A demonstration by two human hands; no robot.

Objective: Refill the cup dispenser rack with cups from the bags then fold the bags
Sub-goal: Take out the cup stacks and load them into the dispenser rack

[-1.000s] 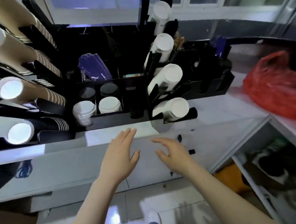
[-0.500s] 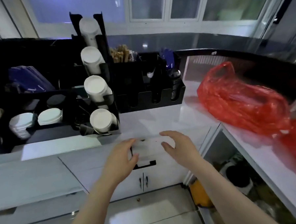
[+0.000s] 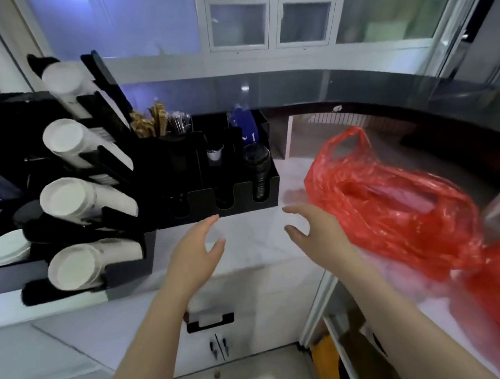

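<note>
Now both grips empty, left hand (image 3: 195,251) and right hand (image 3: 317,233) spread above the white bench (image 3: 246,250); red plastic bag (image 3: 388,208) lies just right — take its handles, lift gently so cups inside stay stacked.

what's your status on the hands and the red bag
Left hand and right hand open, fingers spread, holding nothing. Crumpled red plastic bag lies on the white counter, right of right hand, untouched. Nothing between them.
</note>
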